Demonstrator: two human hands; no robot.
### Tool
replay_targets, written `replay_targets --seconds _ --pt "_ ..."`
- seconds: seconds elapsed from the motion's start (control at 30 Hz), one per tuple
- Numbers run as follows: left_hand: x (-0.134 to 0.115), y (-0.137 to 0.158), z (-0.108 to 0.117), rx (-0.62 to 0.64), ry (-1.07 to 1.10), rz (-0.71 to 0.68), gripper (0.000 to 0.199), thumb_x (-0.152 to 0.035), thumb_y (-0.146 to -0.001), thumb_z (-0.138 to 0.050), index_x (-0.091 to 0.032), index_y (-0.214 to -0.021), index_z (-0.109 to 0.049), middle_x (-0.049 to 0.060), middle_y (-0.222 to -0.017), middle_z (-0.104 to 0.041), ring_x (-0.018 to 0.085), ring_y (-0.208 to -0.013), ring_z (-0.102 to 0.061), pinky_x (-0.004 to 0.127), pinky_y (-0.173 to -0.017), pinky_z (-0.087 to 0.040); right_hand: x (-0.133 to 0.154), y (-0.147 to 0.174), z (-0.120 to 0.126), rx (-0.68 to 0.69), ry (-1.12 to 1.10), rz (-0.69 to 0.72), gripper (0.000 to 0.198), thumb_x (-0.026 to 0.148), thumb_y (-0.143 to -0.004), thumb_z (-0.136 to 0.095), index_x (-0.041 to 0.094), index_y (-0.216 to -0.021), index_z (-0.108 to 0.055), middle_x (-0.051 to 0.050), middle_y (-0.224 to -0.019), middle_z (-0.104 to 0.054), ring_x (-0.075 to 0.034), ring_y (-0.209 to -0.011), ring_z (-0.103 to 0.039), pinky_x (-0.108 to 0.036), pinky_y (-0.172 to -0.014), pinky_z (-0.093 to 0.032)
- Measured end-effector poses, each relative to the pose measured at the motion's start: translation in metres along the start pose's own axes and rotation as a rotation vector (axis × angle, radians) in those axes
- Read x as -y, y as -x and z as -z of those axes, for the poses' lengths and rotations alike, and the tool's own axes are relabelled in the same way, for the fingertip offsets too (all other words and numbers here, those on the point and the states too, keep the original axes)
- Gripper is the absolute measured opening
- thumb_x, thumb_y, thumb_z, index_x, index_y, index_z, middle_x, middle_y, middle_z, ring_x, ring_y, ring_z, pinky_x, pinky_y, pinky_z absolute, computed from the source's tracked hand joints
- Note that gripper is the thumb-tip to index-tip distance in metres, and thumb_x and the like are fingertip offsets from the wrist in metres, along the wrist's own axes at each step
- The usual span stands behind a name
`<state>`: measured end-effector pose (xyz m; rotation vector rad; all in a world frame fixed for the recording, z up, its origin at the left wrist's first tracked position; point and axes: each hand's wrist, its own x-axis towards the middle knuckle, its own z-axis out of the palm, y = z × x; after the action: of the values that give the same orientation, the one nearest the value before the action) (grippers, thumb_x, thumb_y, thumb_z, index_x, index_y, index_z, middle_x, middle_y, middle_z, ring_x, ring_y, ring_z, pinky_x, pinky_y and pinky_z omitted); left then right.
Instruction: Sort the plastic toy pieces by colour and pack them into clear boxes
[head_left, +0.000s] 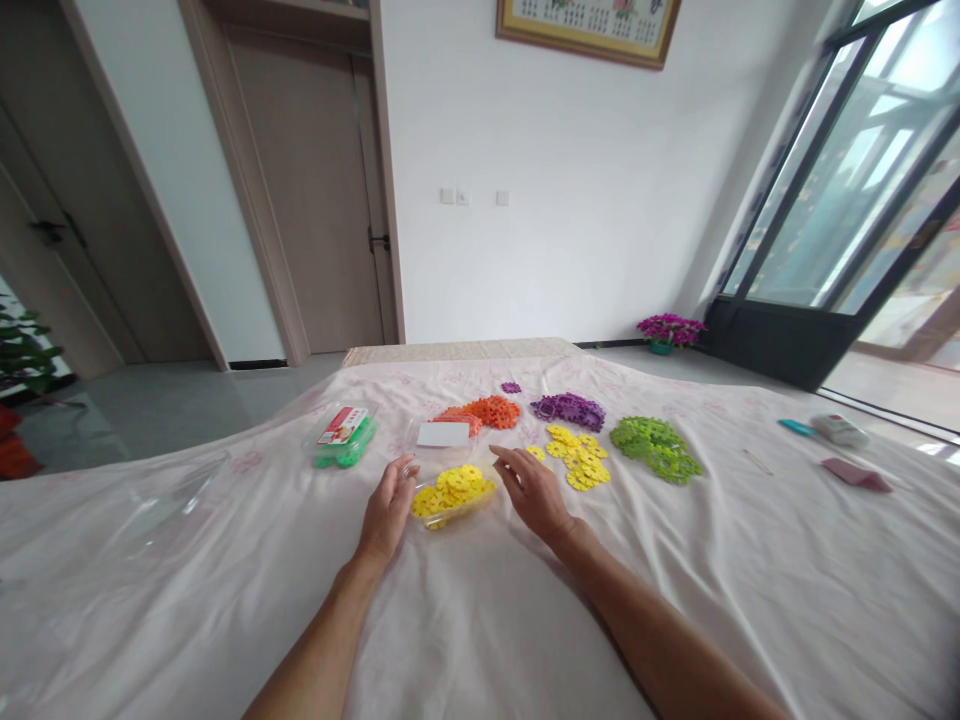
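A clear plastic box (pixel 442 519) stands in front of me, filled with yellow flower-shaped plastic pieces (pixel 459 485). Its left side is between the curled fingers of my left hand (pixel 388 508). My right hand (pixel 532 492) is just off the box's right side, fingers stretched out and apart, with nothing in it. Behind the box, a clear lid with a white label (pixel 443 434) partly covers orange pieces (pixel 491 411). More yellow pieces (pixel 579 458) lie loose to the right of my right hand.
A closed box of green pieces (pixel 343 437) sits at left. Purple pieces (pixel 568 410) and light green pieces (pixel 654 448) lie in piles at right. Farther right are a teal item (pixel 796 427), a white pack (pixel 839 431) and a pink cloth (pixel 856 474). A pale sheet (pixel 465 620) covers the surface.
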<state>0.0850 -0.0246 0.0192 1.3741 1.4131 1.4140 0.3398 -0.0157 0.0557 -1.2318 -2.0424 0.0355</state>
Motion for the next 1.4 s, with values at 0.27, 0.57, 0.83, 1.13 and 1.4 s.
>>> replay_targets --seconds 0.27,0.57,0.83,1.13,1.4 --pt "0.003 -0.001 -0.001 0.012 0.030 -0.001 0.044 -0.045 -0.086 -0.051 -0.023 -0.124 -0.055 0.009 -0.121 -0.065 0.022 -0.109 -0.061 0.036 -0.097 -0.045 -0.055 0.001 0.020 0.095 0.511 -0.336 0.027 0.042 -0.081 -0.063 0.023 -0.098 -0.072 -0.012 -0.103 -0.064 -0.030 -0.101 -0.051 -0.041 -0.086 -0.036" --pt "0.001 0.000 0.000 0.013 0.011 -0.008 0.042 -0.044 -0.087 -0.051 -0.024 -0.123 -0.055 0.008 -0.122 -0.065 0.023 -0.115 -0.059 0.036 -0.099 -0.043 -0.068 -0.005 0.028 0.158 0.467 -0.431 0.020 0.040 -0.079 -0.063 0.023 -0.089 -0.069 -0.005 -0.086 -0.069 -0.023 -0.086 -0.059 -0.031 -0.070 -0.034" --pt "0.003 0.000 -0.001 0.009 0.017 -0.001 0.042 -0.043 -0.085 -0.051 -0.023 -0.123 -0.055 0.008 -0.120 -0.066 0.022 -0.113 -0.060 0.035 -0.098 -0.044 -0.081 -0.004 0.018 0.048 0.196 -0.394 0.019 0.030 -0.086 -0.054 0.023 -0.091 -0.071 -0.004 -0.095 -0.072 -0.020 -0.091 -0.062 -0.027 -0.073 -0.039" --pt "0.004 -0.002 -0.001 0.000 -0.002 -0.003 0.042 -0.043 -0.086 -0.051 -0.024 -0.123 -0.056 0.007 -0.118 -0.066 0.023 -0.114 -0.059 0.035 -0.099 -0.043 -0.020 -0.011 0.005 -0.109 -0.263 -0.311 0.021 0.037 -0.085 -0.056 0.024 -0.093 -0.071 -0.002 -0.087 -0.073 -0.018 -0.075 -0.064 -0.029 -0.071 -0.048" --pt "0.002 0.000 0.000 0.015 0.007 0.006 0.043 -0.042 -0.087 -0.050 -0.024 -0.125 -0.054 0.007 -0.119 -0.066 0.022 -0.112 -0.060 0.035 -0.098 -0.044 -0.016 -0.014 0.008 -0.076 -0.121 -0.177 0.033 0.034 -0.092 -0.047 0.022 -0.117 -0.063 -0.008 -0.114 -0.067 -0.020 -0.096 -0.063 -0.034 -0.087 -0.048"
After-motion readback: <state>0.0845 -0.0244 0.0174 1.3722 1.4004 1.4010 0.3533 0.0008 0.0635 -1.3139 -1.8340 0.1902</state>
